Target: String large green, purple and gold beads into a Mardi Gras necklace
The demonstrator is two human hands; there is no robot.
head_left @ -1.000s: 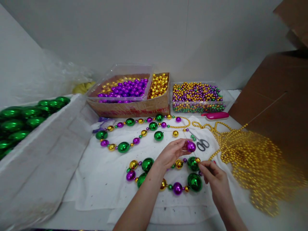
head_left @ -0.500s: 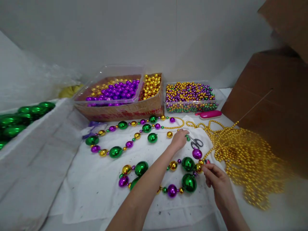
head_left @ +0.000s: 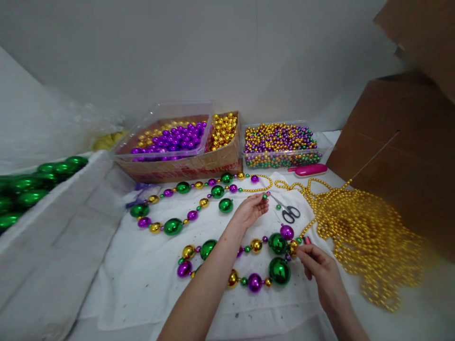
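Note:
My left hand (head_left: 250, 210) is above the cloth with thumb and fingers pinched on a small green bead (head_left: 265, 196). A thin thread runs between there and a purple ball (head_left: 287, 232), with another small green bead (head_left: 278, 207) near it. My right hand (head_left: 320, 265) pinches a gold ball (head_left: 294, 248) at the end of a bead necklace (head_left: 255, 282) of large green, purple and gold balls. Grey scissors (head_left: 289, 213) lie between the hands. A loose green ball (head_left: 225, 205) rests left of my left hand. My left forearm hides part of the necklace.
Behind lies another bead necklace (head_left: 173, 226). A cardboard box (head_left: 177, 169), a clear tub of small beads (head_left: 282, 144) and a pink tool (head_left: 310, 170) stand at the back. Gold bead strings (head_left: 369, 241) are heaped right; a bin of green balls (head_left: 26, 189) is left.
My left hand has moved left and turned so its curled fingers show. The purple ball has shifted slightly. The loose gold ball is no longer visible. My right hand keeps its pinch.

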